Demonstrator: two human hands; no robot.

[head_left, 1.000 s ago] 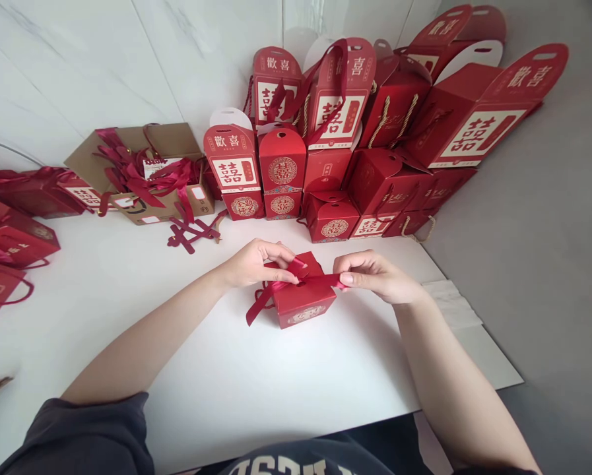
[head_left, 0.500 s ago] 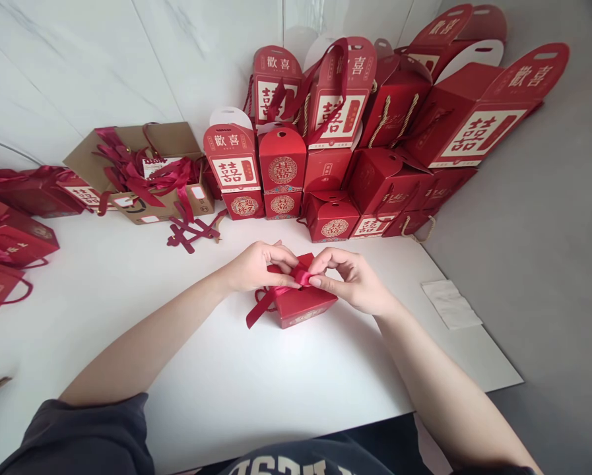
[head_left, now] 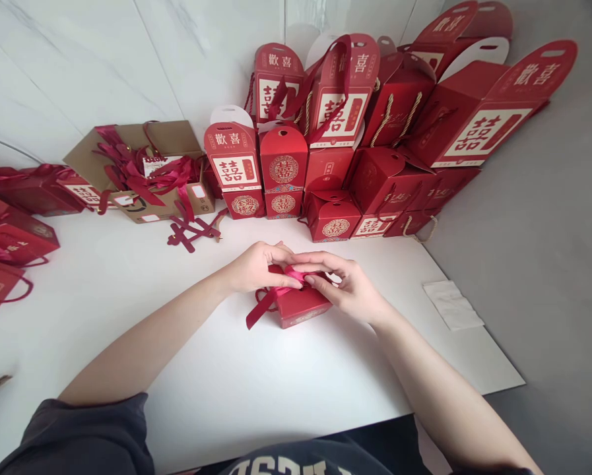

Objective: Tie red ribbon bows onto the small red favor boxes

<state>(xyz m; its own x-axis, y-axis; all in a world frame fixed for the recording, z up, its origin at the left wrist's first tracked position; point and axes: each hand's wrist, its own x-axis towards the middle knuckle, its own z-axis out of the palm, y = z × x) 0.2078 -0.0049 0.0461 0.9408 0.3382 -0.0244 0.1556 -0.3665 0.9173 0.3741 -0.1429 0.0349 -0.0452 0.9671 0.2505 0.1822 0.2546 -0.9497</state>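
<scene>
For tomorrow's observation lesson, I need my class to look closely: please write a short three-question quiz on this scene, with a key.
1. True or false: the left hand and the right hand are both at the red satin ribbon on the red gift box, which rests on the white table.
2. Multiple choice: what spills from the open kraft cardboard box at the back left? A) red ribbons B) twisted rope C) white tissue
3. Short answer: which hand is nearer the folded white paper napkin?

Key: 1 true; 2 A; 3 the right hand.
</scene>
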